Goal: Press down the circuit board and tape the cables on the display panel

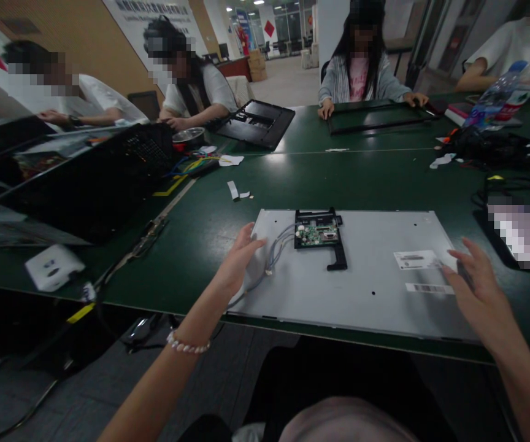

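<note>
A flat grey metal panel [361, 301] lies on the green table near its front edge. On its upper part sits a green circuit board [316, 235] in a black bracket [338, 255], with grey cables [272, 258] running off to the left. My left hand [240, 261] is at the panel's left edge, fingers apart, holding nothing. At the right edge, beside two white labels [416, 259], my right hand [474, 279] has its fingers spread and grips nothing. Whether either hand touches the panel is hard to tell.
Across the green table [191, 227], people sit with a black cover [260, 123] and a black frame [375, 116]. A white box-like part [54, 267] and black panels [94, 178] are left; a phone [527, 236], bottles [490, 101] and a black bag [490, 146] right.
</note>
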Demonstrator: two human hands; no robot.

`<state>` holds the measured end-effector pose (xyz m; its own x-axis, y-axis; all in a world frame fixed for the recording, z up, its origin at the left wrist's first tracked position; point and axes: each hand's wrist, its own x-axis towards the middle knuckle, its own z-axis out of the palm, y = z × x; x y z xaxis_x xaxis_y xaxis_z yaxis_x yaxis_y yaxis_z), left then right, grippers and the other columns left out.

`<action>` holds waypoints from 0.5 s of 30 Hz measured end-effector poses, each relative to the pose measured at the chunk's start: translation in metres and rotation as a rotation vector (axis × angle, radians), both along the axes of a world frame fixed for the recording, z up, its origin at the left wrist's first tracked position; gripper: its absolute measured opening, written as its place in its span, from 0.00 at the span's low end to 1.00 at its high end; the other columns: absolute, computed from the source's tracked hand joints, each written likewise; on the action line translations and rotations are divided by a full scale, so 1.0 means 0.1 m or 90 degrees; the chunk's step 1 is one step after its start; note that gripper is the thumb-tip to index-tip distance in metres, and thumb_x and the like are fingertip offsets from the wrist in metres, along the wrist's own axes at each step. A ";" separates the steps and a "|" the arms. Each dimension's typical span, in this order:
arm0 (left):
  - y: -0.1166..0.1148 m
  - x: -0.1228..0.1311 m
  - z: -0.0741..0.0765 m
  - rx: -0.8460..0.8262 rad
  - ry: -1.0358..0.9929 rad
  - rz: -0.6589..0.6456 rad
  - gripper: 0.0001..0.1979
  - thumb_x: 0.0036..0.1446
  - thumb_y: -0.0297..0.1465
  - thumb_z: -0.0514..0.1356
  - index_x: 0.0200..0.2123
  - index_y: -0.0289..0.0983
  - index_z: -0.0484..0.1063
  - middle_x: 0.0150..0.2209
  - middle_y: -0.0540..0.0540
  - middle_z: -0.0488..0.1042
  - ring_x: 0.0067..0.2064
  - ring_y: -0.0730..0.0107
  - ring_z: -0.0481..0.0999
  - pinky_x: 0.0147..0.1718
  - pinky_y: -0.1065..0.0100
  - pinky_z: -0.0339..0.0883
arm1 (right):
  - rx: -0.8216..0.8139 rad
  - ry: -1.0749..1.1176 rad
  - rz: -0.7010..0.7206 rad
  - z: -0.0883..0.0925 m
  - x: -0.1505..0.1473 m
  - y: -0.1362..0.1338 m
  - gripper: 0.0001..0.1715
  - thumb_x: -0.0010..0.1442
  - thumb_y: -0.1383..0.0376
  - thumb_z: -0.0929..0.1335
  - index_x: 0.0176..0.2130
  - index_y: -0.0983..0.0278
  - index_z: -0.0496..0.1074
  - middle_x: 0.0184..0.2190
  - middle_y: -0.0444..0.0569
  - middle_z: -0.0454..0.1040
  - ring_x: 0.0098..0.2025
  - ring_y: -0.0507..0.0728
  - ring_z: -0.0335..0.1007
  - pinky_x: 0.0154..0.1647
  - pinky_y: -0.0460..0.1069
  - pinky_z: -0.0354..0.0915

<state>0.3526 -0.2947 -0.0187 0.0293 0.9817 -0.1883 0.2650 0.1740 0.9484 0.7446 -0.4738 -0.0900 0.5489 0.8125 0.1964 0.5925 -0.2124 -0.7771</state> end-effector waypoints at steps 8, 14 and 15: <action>0.01 0.02 -0.07 0.021 0.092 -0.023 0.33 0.57 0.36 0.61 0.65 0.44 0.55 0.69 0.40 0.50 0.70 0.52 0.49 0.68 0.52 0.43 | -0.024 -0.101 0.029 0.00 -0.05 0.05 0.42 0.63 0.49 0.64 0.69 0.61 0.51 0.63 0.61 0.62 0.64 0.72 0.59 0.61 0.69 0.59; -0.15 0.02 0.40 0.211 0.094 -0.012 0.32 0.58 0.36 0.62 0.64 0.46 0.58 0.69 0.45 0.51 0.71 0.52 0.47 0.67 0.48 0.42 | -0.013 -0.049 0.044 0.30 -0.10 0.01 0.40 0.64 0.50 0.63 0.69 0.58 0.50 0.64 0.59 0.63 0.65 0.67 0.60 0.64 0.66 0.58; -0.22 0.01 0.57 0.282 0.086 0.000 0.31 0.59 0.36 0.62 0.64 0.47 0.58 0.69 0.46 0.52 0.70 0.53 0.49 0.67 0.49 0.44 | 0.001 -0.029 0.059 0.40 -0.10 -0.01 0.39 0.65 0.50 0.63 0.69 0.55 0.49 0.64 0.56 0.63 0.65 0.65 0.60 0.64 0.63 0.59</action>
